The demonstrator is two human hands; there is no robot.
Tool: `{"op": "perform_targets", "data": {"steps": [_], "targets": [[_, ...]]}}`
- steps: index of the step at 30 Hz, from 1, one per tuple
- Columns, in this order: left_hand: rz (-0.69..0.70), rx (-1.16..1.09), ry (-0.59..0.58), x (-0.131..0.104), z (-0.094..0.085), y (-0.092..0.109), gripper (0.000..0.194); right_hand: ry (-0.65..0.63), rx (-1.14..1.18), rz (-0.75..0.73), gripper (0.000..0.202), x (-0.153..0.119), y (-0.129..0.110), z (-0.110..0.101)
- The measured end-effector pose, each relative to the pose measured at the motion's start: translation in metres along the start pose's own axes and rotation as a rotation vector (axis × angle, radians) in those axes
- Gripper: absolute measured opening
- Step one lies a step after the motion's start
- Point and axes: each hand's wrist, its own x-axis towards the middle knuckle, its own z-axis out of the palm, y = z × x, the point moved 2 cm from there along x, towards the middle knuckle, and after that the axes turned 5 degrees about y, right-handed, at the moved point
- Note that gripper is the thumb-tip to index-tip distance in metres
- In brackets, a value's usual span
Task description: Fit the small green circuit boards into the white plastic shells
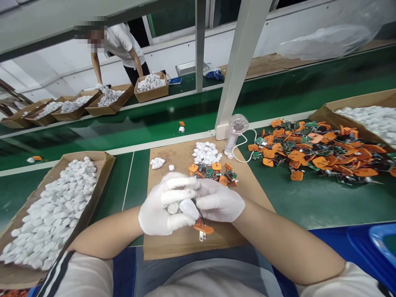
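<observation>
Position: the work is held above the cardboard sheet (167, 247), close in front of the person's body. The left hand (168, 204), gloved, is closed on a white cap (189, 209), with a rounded white piece (173, 207) beside the cap inside the curled fingers. The right hand (219, 200), also gloved, meets the left at the fingertips. Its fingers bend in next to the cap, but they block the view, so whether they are clamped on anything cannot be told. An orange plate (204, 229) hangs just below, on red and black wires (201, 218) that run up between the hands.

Handling: support the cap with the left thumb and fingers, and let the right fingertips do the fine guiding. Leave slack in the wires; do not let the plate's weight pull on their ends. Turn the parts rather than forcing them, and check that no wire lies pinched under an edge. Work low over the sheet, so that a dropped part lands on it, short of the pile of boards (209, 172) beyond the hands.

Orientation: the cap's long axis slants from upper left to lower right in the view. The plate's long axis runs nearly left to right, and its metal prongs (201, 236) point down, toward the person.
</observation>
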Motion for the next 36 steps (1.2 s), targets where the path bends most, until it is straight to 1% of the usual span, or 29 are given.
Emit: {"op": "perform_targets", "data": {"steps": [2, 4, 7, 10, 12, 14, 16, 17, 19, 21, 23, 24, 28, 31, 33, 36], "targets": [[0.029, -0.027, -0.017, 0.001, 0.001, 0.001, 0.044, 0.004, 0.034, 0.011, 0.025, 0.000, 0.003, 0.001], [0.060, -0.023, -0.030, -0.001, 0.001, 0.001, 0.051, 0.020, 0.077, -0.014, 0.022, 0.001, 0.006, 0.003], [0.051, 0.065, -0.093, -0.006, -0.001, -0.002, 0.058, 0.021, 0.113, -0.056, 0.019, 0.003, 0.007, 0.007], [-0.005, 0.149, -0.169, -0.011, -0.005, -0.007, 0.052, 0.007, 0.056, -0.076, 0.018, 0.004, 0.006, 0.011], [0.007, 0.165, -0.180, -0.011, -0.006, -0.007, 0.045, -0.005, 0.023, -0.074, 0.022, 0.004, 0.006, 0.012], [0.066, 0.170, -0.149, -0.009, -0.004, -0.005, 0.040, 0.006, 0.011, -0.059, 0.025, 0.003, 0.006, 0.012], [0.122, 0.160, -0.080, -0.007, 0.000, -0.003, 0.041, 0.031, 0.003, -0.049, 0.025, 0.002, 0.005, 0.011], [0.136, 0.152, -0.047, -0.006, 0.002, -0.002, 0.044, 0.040, 0.000, -0.050, 0.023, 0.001, 0.005, 0.010], [0.121, 0.133, -0.001, -0.006, 0.006, -0.002, 0.056, 0.068, 0.001, -0.072, 0.019, 0.001, 0.003, 0.008], [0.088, 0.117, 0.018, -0.006, 0.008, -0.004, 0.068, 0.129, -0.002, -0.108, 0.019, 0.001, 0.002, 0.006], [0.073, 0.103, 0.017, -0.007, 0.008, -0.005, 0.074, 0.182, -0.029, -0.129, 0.020, 0.001, 0.001, 0.005], [0.077, 0.101, 0.010, -0.007, 0.008, -0.006, 0.074, 0.184, -0.049, -0.125, 0.019, 0.002, 0.001, 0.004], [0.137, 0.110, -0.024, -0.007, 0.007, -0.009, 0.067, 0.121, -0.100, -0.082, 0.018, 0.001, 0.003, 0.005], [0.145, 0.085, -0.013, -0.006, 0.010, -0.011, 0.065, 0.135, -0.125, -0.071, 0.022, 0.000, 0.003, 0.005], [0.139, 0.050, 0.023, -0.007, 0.011, -0.012, 0.065, 0.188, -0.125, -0.086, 0.024, -0.001, 0.003, 0.003], [0.129, -0.006, 0.103, -0.011, 0.010, -0.010, 0.061, 0.345, -0.124, -0.192, 0.033, -0.003, 0.004, -0.001]]}}
